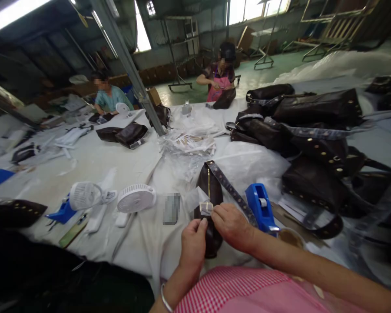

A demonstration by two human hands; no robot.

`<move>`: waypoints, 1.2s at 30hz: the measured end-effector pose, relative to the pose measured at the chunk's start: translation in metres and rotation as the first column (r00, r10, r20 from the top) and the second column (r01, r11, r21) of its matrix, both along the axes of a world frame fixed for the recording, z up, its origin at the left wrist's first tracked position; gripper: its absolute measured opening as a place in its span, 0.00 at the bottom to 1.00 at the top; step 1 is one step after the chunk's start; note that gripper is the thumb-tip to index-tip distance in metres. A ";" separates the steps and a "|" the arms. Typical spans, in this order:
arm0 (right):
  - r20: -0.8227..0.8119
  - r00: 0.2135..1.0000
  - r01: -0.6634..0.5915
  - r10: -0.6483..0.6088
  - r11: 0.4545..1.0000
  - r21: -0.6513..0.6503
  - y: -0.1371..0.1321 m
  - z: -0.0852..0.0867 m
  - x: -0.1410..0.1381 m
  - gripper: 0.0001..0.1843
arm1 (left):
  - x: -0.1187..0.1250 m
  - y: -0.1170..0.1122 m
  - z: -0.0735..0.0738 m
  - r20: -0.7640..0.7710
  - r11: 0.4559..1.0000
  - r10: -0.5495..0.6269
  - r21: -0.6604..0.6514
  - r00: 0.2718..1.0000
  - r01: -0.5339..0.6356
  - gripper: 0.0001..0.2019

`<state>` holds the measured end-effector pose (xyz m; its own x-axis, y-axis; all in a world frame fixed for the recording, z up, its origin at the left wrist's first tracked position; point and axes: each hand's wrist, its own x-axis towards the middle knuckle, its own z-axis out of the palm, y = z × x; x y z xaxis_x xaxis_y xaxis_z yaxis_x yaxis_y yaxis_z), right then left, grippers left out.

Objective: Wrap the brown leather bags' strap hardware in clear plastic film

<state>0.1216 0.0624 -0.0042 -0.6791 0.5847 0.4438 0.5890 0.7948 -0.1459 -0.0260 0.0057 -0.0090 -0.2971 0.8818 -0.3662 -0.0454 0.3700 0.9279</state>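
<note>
Left hand (pixel 194 241) pinched, contents unclear; right hand (pixel 230 226) curled at buckle (pixel 206 207), grip hidden. Dark bag (pixel 216 192) on desk (pixel 138 237), under both. Strap (pixel 228 187) beyond right hand looks wrapped; sheet (pixel 194 198) beyond left hand not yet flat.

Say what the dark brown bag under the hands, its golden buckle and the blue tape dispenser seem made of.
Brown bag: leather or imitation, by its smooth sheen. Golden buckle: polished metal, probably, by its glint. Blue tape dispenser: likely glossy plastic, uniformly coloured.
</note>
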 end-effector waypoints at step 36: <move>-0.209 0.965 -0.160 0.161 0.987 0.024 -0.005 -0.010 -0.019 0.09 | -0.008 0.004 -0.020 -0.550 0.989 -0.055 0.082 0.833 0.120 0.12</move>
